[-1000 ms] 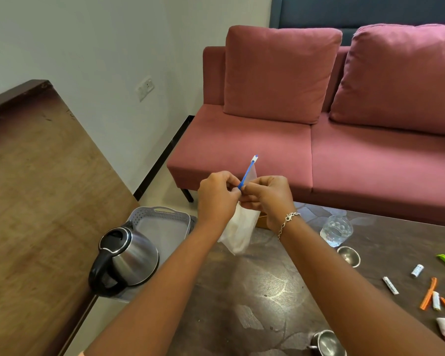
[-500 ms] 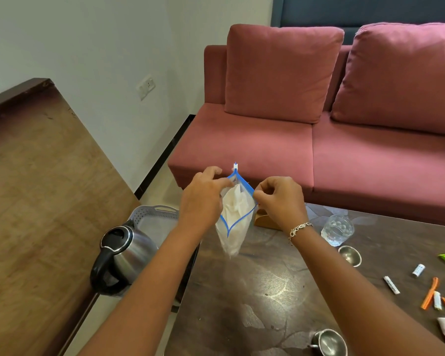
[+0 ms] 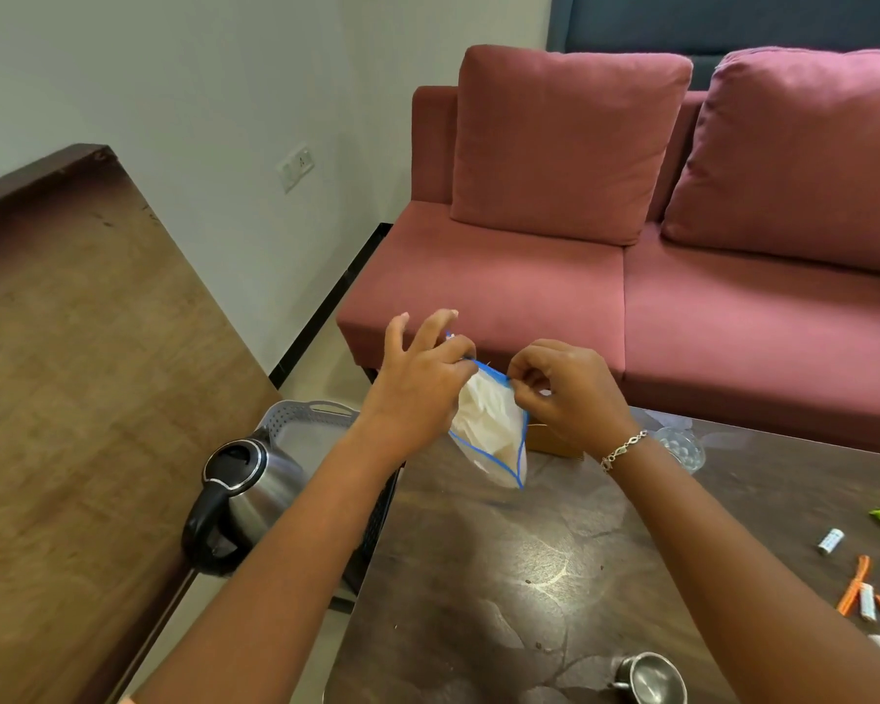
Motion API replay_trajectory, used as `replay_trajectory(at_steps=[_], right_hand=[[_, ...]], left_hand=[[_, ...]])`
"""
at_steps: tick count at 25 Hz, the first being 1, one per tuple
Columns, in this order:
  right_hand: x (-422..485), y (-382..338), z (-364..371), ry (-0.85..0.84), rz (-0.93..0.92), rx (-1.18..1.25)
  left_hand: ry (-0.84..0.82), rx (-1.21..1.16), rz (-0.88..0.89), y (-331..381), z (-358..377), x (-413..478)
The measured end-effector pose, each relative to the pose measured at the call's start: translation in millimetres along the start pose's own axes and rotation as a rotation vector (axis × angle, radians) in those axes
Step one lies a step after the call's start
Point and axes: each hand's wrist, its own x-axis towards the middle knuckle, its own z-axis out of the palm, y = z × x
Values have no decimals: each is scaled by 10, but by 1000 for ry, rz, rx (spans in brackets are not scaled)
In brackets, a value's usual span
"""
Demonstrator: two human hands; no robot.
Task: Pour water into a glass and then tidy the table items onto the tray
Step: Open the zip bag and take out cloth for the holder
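1. My left grip (image 3: 417, 383) pinches one lip of the zip bag (image 3: 489, 429) between thumb and forefinger, the other fingers splayed free. My right grip (image 3: 565, 393) is curled and pinches the opposite lip.
2. The bag hangs in the air between them, above the far left part of the worktop (image 3: 504, 576). Its blue seal is parted and something white and crumpled sits inside.
3. I judge the step to be working the bag's mouth. To do it well I hold both lips close to the seal and level, so the soft film does not twist. If I am closing it, I press the strips together from one end to the other before I let go.
4. The grey tray (image 3: 301, 411) lies just left of the worktop, below my left wrist, a short carry away. The steel kettle (image 3: 245, 495) stands at its near end; whether it rests on the tray I cannot tell.
5. The glass (image 3: 682, 447) stands just past my right wrist, so I swing wide of it.
6. The steel cup (image 3: 649, 680) near me and the orange sticks (image 3: 854, 591) at the right lie well apart from the bag, not yet tidied.
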Motion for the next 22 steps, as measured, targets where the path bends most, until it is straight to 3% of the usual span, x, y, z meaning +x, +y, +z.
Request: replay_trajectory(at_steps=[3, 8, 14, 18, 22], right_hand=[[6, 32, 57, 25, 15, -59], [-168, -233, 170, 174, -59, -66], [-158, -408, 387, -605, 98, -227], [-36, -458, 470, -871, 79, -448], [66, -529, 605, -899, 44, -598]], left_hand=[[10, -42, 14, 29, 36, -17], [-41, -182, -140, 73, 101, -78], [-82, -297, -221, 98, 98, -174], [-98, -332, -209, 134, 83, -248], [-66, -371, -173, 123, 62, -313]])
